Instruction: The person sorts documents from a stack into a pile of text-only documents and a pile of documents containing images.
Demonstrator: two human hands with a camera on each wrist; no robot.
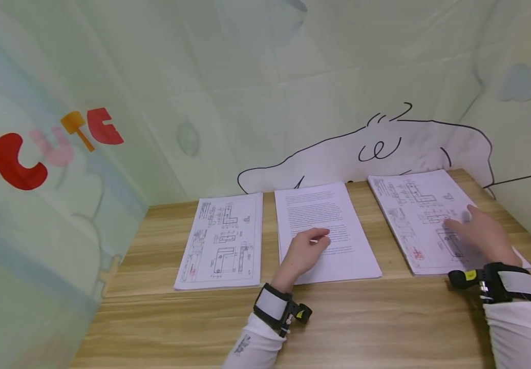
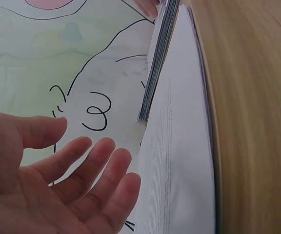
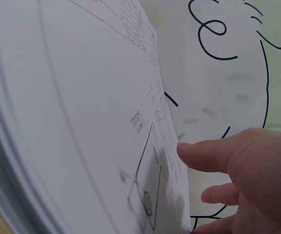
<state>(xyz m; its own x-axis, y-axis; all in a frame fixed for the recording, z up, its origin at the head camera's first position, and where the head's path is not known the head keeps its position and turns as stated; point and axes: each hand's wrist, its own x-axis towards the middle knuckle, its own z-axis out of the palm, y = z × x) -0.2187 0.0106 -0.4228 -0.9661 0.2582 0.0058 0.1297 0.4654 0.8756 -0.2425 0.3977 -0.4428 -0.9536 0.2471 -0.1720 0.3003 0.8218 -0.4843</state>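
Observation:
My left hand [image 1: 304, 252] hovers over the middle stack of paper [image 1: 313, 207], whose top sheet carries lines of printed text. In the left wrist view its fingers are loosely bent and the palm holds nothing, with the edge of that stack close beside. On the right lies a thicker stack of technical drawings [image 1: 408, 223]. My right hand [image 1: 484, 236] is over its right part, thumb and fingers spread. The right wrist view has the thumb [image 3: 204, 156] extended right at the drawing's surface, with nothing gripped.
A further stack of drawings [image 1: 216, 243] lies at the left on the wooden table [image 1: 366, 318]. Behind the stacks hangs a pale curtain [image 1: 256, 128] with cartoon prints, and it also runs along the left and right sides. Each wrist wears a black strap with a small device.

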